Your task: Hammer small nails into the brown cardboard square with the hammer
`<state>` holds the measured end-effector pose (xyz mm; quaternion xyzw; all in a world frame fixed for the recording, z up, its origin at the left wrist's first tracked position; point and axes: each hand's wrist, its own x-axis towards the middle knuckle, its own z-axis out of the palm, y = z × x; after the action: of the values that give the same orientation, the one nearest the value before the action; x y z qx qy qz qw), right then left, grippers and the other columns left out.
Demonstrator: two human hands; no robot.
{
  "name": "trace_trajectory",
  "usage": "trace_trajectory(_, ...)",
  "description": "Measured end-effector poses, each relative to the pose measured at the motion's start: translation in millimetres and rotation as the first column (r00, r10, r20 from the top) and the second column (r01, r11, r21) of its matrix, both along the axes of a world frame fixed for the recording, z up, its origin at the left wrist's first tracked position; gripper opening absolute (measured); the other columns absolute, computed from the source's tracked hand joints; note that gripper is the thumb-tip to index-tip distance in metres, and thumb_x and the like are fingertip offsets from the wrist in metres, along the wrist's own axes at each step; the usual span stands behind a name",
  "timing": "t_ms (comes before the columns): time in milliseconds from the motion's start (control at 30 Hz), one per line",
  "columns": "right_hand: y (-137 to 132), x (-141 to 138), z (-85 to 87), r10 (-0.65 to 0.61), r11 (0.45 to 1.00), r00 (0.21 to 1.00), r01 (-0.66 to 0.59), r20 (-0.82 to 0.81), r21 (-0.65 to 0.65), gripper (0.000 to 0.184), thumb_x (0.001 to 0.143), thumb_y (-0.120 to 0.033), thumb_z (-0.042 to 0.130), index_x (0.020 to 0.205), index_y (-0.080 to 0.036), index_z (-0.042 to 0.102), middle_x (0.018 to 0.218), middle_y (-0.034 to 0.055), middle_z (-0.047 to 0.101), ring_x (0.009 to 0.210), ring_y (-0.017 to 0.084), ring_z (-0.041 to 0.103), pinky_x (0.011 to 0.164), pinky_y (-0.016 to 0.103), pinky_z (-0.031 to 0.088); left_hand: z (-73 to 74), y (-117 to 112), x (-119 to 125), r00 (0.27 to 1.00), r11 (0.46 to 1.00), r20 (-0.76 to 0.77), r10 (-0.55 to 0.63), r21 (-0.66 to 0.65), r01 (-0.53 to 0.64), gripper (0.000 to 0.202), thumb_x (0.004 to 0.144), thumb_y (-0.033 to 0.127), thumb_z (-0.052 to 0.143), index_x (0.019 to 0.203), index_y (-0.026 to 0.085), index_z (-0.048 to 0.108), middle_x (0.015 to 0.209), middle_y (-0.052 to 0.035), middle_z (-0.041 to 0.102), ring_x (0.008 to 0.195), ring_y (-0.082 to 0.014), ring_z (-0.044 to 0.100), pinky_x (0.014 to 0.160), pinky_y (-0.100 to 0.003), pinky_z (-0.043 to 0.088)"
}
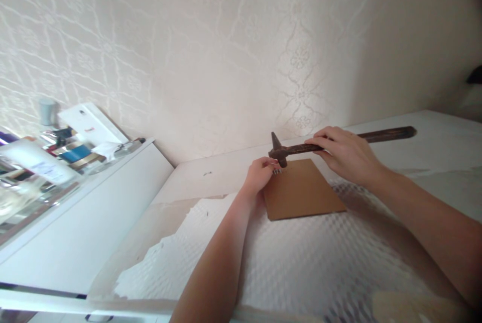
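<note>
My right hand (341,152) is wrapped round the wooden handle of a hammer (307,148), about midway along it. The hammer's dark metal head is just above the fingertips of my left hand (260,173), at the far left corner of a brown board (303,190). Thumb and finger of the left hand are pinched together; whatever is between them is hidden by the hammer head and too small to name. Beside these fingertips, a short row of small metal pieces that look like nails (277,172) stands on the board.
Under the board lies a white quilted, bubbly sheet (301,262) on a white tabletop (199,172). A couple of small dark bits (207,173) lie to the left. A white cabinet (113,207) crowded with bottles and a white box (92,124) borders the left side; a patterned wall (226,62) rises behind.
</note>
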<state>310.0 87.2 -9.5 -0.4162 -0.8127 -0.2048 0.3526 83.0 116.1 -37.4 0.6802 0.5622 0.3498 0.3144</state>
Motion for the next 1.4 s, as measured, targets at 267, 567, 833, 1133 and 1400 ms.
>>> trace_trajectory(267,-1.7,-1.7,1.8,0.001,1.000,1.000,-0.001,0.023,-0.010,0.021,0.085,-0.018,0.048,0.098,-0.021,0.064,0.095,0.0067,0.061,0.085,0.020,0.056,0.067,0.031,0.042,1.3,-0.9,0.2,0.999,1.000,-0.040,-0.011,0.007,0.011,0.021,0.074,0.015,0.051,0.082,0.015,0.069,0.088,-0.0054,0.071,0.086,-0.0175,0.062,0.081,-0.029,0.045)
trace_trajectory(567,0.2,-0.7,2.3,0.014,1.000,0.999,-0.014,0.042,0.000,0.020,0.085,-0.018,0.046,0.095,-0.021,0.063,0.092,0.0068,0.061,0.084,0.021,0.055,0.068,0.032,0.041,-2.7,1.0,-1.9,0.999,1.000,-0.026,-0.024,0.019,0.024,0.023,0.073,0.014,0.049,0.083,0.017,0.070,0.088,-0.0044,0.071,0.086,-0.0177,0.062,0.083,-0.029,0.045)
trace_trajectory(833,-0.7,-1.7,1.5,0.018,1.000,1.000,-0.018,0.018,-0.003,0.019,0.085,-0.018,0.047,0.096,-0.022,0.063,0.093,0.0067,0.061,0.085,0.021,0.055,0.069,0.032,0.041,-0.1,-0.5,-0.4,0.999,1.000,-0.034,-0.023,0.017,0.024,0.022,0.074,0.014,0.049,0.082,0.016,0.070,0.086,-0.0044,0.071,0.085,-0.0178,0.062,0.083,-0.030,0.044)
trace_trajectory(1133,-0.9,-1.6,2.7,0.012,1.000,1.000,-0.012,0.021,-0.008,0.020,0.085,-0.016,0.046,0.095,-0.020,0.062,0.093,0.0075,0.060,0.085,0.021,0.054,0.069,0.033,0.041,-0.9,0.3,-0.7,1.000,1.000,-0.015,-0.022,0.018,0.022,0.020,0.074,0.013,0.050,0.080,0.015,0.069,0.088,-0.0057,0.071,0.087,-0.0181,0.062,0.083,-0.030,0.045)
trace_trajectory(1400,-1.7,-1.7,3.2,-0.009,1.000,1.000,0.009,-0.014,0.001,0.018,0.084,-0.015,0.049,0.096,-0.020,0.062,0.093,0.0074,0.060,0.086,0.022,0.054,0.070,0.033,0.041,-4.1,2.6,-1.8,1.000,1.000,0.001,-0.010,0.023,0.010,0.023,0.072,0.011,0.049,0.082,0.016,0.069,0.087,-0.0042,0.071,0.087,-0.0164,0.062,0.084,-0.028,0.044)
